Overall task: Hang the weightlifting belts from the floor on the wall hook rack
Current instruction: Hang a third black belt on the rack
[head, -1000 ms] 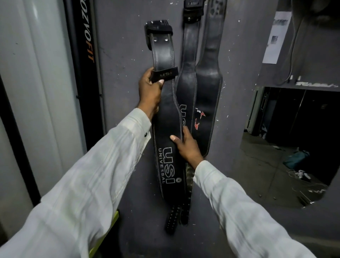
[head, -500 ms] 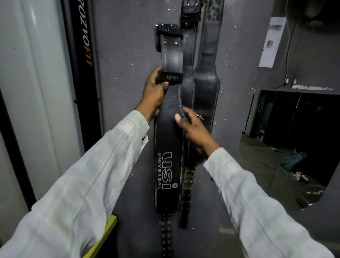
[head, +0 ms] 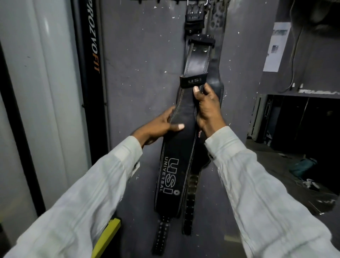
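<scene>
A black leather belt marked USI UNIVERSAL (head: 173,165) is held upright against the grey wall, its buckle end (head: 201,39) raised below the hook rack (head: 165,1) at the top edge. My right hand (head: 207,106) grips the belt's right edge just under its USI loop. My left hand (head: 160,127) holds the left edge lower down, thumb across the front. Two other black belts (head: 218,86) hang from the rack behind it, one by its metal buckle (head: 195,16).
A black PROZVOFIT banner (head: 88,55) and white pillars (head: 46,73) stand at the left. A yellow object (head: 108,233) sits low by the wall. At the right, a doorway opens to a dark room with clutter (head: 301,167) on the floor.
The belt has moved right and up, in front of the hanging belts. My right hand rose to grip it under the loop; my left hand slid down to its left edge.
</scene>
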Motion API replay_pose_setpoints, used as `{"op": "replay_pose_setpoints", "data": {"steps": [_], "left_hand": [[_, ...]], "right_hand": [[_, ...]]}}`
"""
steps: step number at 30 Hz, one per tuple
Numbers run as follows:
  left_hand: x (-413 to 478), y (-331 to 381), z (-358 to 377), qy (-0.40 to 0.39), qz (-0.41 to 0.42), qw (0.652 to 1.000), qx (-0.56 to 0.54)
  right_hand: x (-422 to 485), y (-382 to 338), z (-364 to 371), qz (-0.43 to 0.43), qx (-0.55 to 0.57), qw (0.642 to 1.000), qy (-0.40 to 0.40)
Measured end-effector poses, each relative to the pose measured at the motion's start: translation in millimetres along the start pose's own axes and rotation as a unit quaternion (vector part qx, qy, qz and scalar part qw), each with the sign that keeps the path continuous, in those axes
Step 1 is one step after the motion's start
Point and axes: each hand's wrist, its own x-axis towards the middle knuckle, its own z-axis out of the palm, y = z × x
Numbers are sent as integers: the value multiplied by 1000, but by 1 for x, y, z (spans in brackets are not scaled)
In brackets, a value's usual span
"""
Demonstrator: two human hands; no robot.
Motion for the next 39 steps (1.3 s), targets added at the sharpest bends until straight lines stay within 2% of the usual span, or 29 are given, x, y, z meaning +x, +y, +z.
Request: {"op": "replay_pose_setpoints", "data": {"steps": [2,4,7,9,12,15,17,20,22,25,26,31,33,36,39], "left_hand": [[-7,-17,1,7,-10,1000,1],[-9,-26,10,88,31,996,10],[-9,-35,26,217,89,969,72],[-10,-37,27,248,94,959,94],[-20,-43,17,186,78,979,29],[-30,-60,7,113,17,993,-4],[-33,-69,10,138,4,990,18],[-31,-69,17,203,31,977,49],[-32,-70,13,192,32,979,53],[-41,-79,4,130,8,989,76],[-44,-84,3,137,1,986,99],[-47,-90,14,235,25,962,135],[-49,-95,11,222,19,967,127],[-57,-112,4,155,-9,983,102],[-59,-120,3,165,-21,981,96]], "right_hand": [[2,-2,2,-22,-8,1000,4],[4,-1,7,-48,-18,999,10],[9,3,13,-69,-20,997,7],[13,6,14,-64,-12,998,13],[17,8,13,-59,6,998,31],[21,9,12,-51,20,998,41],[24,9,13,-51,19,997,53],[26,11,14,-54,9,997,62],[27,11,13,-53,8,997,58],[29,7,11,-54,38,997,51],[32,6,11,-53,52,996,51],[35,2,17,-51,48,996,53],[36,2,20,-52,40,997,47],[36,-2,24,-48,42,997,52],[35,-6,32,-39,16,998,47]]}}
